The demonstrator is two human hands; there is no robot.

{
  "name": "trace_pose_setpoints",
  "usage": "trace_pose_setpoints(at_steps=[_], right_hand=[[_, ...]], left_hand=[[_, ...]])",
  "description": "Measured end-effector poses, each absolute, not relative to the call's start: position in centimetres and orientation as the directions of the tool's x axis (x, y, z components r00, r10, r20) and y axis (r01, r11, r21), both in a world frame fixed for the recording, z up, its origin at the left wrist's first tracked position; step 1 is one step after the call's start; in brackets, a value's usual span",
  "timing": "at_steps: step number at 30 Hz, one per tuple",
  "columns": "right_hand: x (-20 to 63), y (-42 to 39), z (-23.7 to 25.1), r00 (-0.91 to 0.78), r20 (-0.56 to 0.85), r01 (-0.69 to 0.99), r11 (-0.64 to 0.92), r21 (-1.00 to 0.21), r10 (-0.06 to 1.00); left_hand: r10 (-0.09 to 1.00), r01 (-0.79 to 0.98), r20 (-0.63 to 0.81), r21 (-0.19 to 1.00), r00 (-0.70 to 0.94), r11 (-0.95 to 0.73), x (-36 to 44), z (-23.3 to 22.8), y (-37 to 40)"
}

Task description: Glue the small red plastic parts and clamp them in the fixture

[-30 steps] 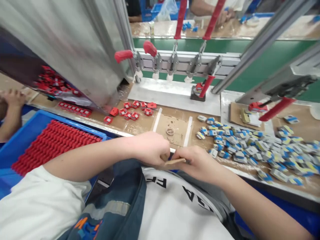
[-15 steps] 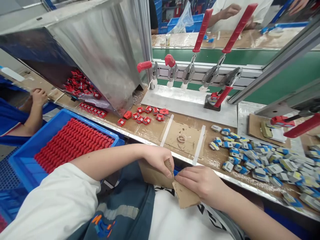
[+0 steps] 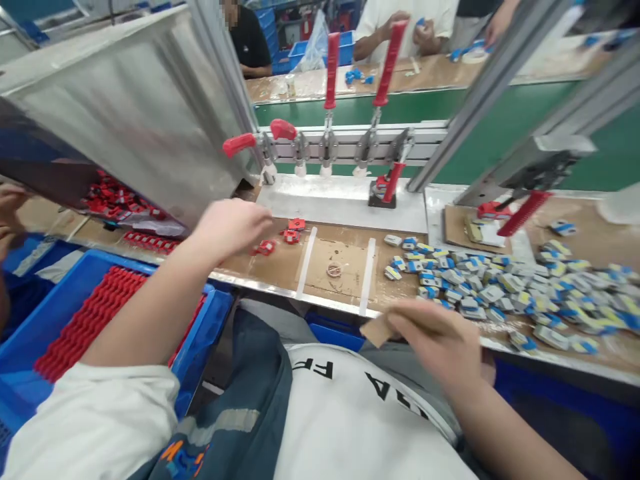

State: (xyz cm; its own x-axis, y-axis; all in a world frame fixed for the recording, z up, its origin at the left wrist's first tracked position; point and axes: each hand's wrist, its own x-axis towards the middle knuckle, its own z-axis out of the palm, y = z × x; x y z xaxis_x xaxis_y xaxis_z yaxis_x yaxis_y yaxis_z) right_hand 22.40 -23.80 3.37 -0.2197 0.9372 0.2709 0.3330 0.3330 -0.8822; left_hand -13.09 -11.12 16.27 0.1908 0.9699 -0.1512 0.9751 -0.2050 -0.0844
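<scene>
My left hand (image 3: 233, 227) reaches over the bench edge in front of the metal chute, close to small red plastic parts (image 3: 294, 230). Motion smears its fingers, and I cannot see whether they hold anything. My right hand (image 3: 445, 343) is closed around a piece of brown cardboard (image 3: 377, 331), which sticks out to the left, just above the bench's front edge. Between the hands, two white tape strips (image 3: 367, 277) flank a cardboard patch with a small ring-shaped item (image 3: 333, 269) on it.
A metal chute (image 3: 165, 113) with red parts stands left, above a blue crate (image 3: 115, 263) of stacked red pieces. Red-handled toggle clamps (image 3: 327, 143) line the back. Several grey, blue and yellow blocks (image 3: 493, 293) cover the right side. Other people work across the bench and at left.
My hands have parted. The left moved up and left to the red parts; the right moved up and right with the cardboard. The view has shifted right.
</scene>
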Motion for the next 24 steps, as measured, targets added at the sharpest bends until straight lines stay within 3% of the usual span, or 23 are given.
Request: trace_pose_setpoints(at_steps=[2,3,6,8,11,14,15,17,20,22,24], right_hand=[[21.8,-22.3,2.9,0.063,0.099,0.257,0.08,-0.963,0.993],[21.6,-21.5,2.7,0.112,0.018,0.171,-0.001,-0.985,0.994],[21.3,-20.1,2.1,0.041,-0.136,-0.036,-0.134,-0.99,0.99],[21.6,-19.9,2.0,-0.021,-0.178,-0.103,-0.179,-0.978,0.984],[22.0,-20.3,2.0,-0.089,-0.203,-0.143,-0.214,-0.966,0.975],[21.9,-20.8,2.3,-0.181,-0.205,-0.163,-0.235,-0.958,0.962],[21.7,-21.0,2.5,-0.213,-0.198,-0.161,-0.234,-0.959,0.957],[21.1,-21.2,3.1,-0.257,-0.169,-0.109,-0.202,-0.973,0.952],[21.2,-21.1,4.4,-0.298,-0.101,0.047,-0.091,-0.995,0.949],[23.1,-20.1,5.3,-0.317,-0.022,0.133,0.022,-0.991,0.948],[26.7,-18.0,5.7,-0.166,0.111,0.225,0.147,-0.963,0.98]], left_hand=[[0.988,0.966,0.055,-0.222,0.146,-0.13,-14.0,15.2,-10.0],[0.98,0.954,0.089,-0.258,0.179,-0.151,-14.5,14.2,-9.4],[0.961,0.92,0.059,-0.308,0.271,-0.241,-15.6,10.7,-7.3],[0.967,0.929,0.0,-0.279,0.255,-0.245,-16.1,8.9,-6.3],[0.97,0.968,0.06,-0.104,0.234,-0.227,-15.3,8.3,-6.7],[0.931,0.905,0.276,0.283,0.24,-0.317,-11.1,9.1,-9.9],[0.926,0.827,0.282,0.433,0.252,-0.357,-9.2,9.2,-11.3],[0.871,0.65,0.134,0.614,0.473,-0.448,-5.0,9.3,-14.1],[0.771,0.541,0.013,0.704,0.637,-0.46,-0.3,8.8,-16.2],[0.803,0.535,0.061,0.715,0.594,-0.45,0.8,8.5,-15.8],[0.869,0.529,0.149,0.74,0.473,-0.415,0.5,8.2,-14.1]])
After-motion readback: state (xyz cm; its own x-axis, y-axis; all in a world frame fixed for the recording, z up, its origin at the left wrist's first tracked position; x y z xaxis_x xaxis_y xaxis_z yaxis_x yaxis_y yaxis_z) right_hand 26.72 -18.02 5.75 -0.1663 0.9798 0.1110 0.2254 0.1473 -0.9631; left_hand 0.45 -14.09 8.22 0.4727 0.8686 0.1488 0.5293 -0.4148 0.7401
